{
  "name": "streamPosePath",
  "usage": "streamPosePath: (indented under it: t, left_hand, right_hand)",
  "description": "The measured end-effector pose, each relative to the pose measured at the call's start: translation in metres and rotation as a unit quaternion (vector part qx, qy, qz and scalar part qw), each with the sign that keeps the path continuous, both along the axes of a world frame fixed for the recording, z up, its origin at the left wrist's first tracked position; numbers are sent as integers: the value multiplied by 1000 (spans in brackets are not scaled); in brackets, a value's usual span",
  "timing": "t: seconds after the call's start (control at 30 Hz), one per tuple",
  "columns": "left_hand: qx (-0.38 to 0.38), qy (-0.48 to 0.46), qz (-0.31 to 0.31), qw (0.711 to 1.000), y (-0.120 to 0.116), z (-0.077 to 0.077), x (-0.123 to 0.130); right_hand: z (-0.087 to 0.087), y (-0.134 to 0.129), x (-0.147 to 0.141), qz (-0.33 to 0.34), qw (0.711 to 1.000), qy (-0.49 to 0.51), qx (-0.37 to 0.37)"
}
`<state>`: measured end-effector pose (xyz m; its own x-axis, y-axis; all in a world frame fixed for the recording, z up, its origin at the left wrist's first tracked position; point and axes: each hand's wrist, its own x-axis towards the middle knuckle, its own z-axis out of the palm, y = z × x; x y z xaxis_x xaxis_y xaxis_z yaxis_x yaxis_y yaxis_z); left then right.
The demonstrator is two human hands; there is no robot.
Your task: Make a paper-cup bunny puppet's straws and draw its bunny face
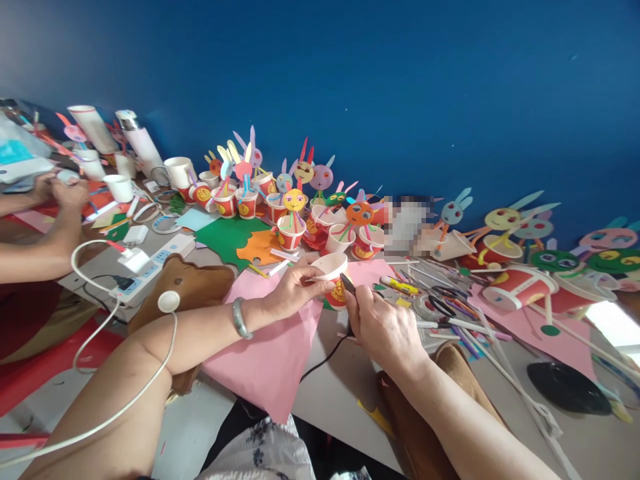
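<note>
- Where the person's patterned clothing (pixel 260 453) meets the near edge, a pale grey table (pixel 325 400) begins, with a large pink sheet (pixel 270 353) spread over it, one corner reaching that edge.
- Left of the sheet lies a soft-looking brown piece (pixel 195 280); on the right, beyond the forearm, sits a black oval object (pixel 567 387).
- The left hand (pixel 295 290), a grey bangle (pixel 241 319) on its wrist, pinches the paper cup (pixel 331 265) by its left side, thumb and fingers around the rim, above the far end of the pink sheet.
- The paper cup is white inside and at the rim, red outside with yellow print; it is held slightly tilted, mouth up.
- The right hand (pixel 387 327) is closed around a dark pointed tool (pixel 348 285), its tip at the rim; whether they touch I cannot tell. A black cord (pixel 325 363) runs out below that hand.
- Farther back are a white power strip (pixel 155 265) to the left, green paper (pixel 227 237) and orange paper (pixel 260 250) in the middle, and scissors (pixel 443 303) among strips to the right.
- At far left, a co-worker's hands (pixel 70 190) hold something small.
- Red-and-white cups with paper rabbit faces (pixel 294 200) line the back, one patch pixelated, against a plain deep-blue wall (pixel 325 80).
</note>
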<state>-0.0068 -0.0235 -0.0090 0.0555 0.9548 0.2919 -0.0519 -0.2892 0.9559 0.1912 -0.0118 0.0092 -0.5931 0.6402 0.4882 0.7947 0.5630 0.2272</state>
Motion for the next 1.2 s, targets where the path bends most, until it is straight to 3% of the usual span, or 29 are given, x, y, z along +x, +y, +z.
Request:
streamPosePath:
  t: [0.53,0.83,1.03,1.2]
  left_hand:
    - [-55,-30,-8,998,1,3,-1]
    - [-105,-1,-26,994,6,7,-8]
    - [-83,-36,-34,995,8,10,-7]
    - [-47,1,-28,999,9,10,-8]
  right_hand:
    - [2,5,2,53,995,13,82]
    - [4,9,3,53,996,2,79]
    - [4,11,3,30,997,13,70]
    - [5,12,5,33,998,21,44]
